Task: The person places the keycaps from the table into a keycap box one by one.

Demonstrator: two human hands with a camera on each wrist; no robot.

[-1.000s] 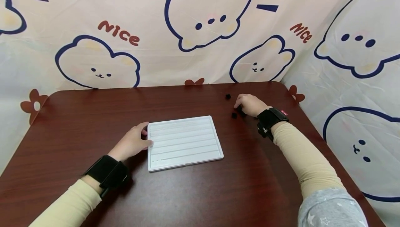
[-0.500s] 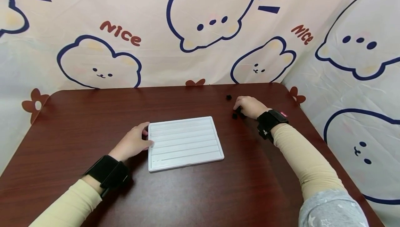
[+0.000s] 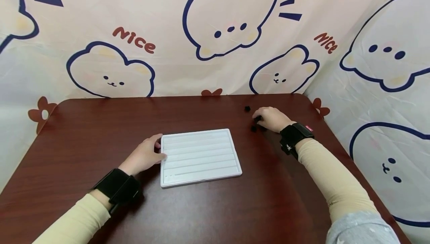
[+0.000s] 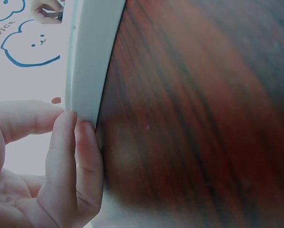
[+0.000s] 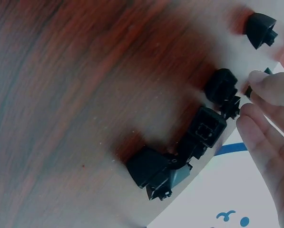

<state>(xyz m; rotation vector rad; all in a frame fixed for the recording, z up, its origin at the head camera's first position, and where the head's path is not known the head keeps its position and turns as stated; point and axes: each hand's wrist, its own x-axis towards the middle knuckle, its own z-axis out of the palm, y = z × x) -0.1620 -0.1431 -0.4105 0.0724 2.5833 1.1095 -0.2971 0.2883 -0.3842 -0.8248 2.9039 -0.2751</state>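
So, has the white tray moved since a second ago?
No, neither way: against the far table edge, the white tray sits where it did; the camera itself shifted slightly.

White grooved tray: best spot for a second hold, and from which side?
Short right edge of the white grooved tray, probably, coming from the right: thumb on top, fingers on the outer side. It lies flat on the table, the left hand holds the opposite edge, and the left wrist view shows a side wall deep enough for fingertips.
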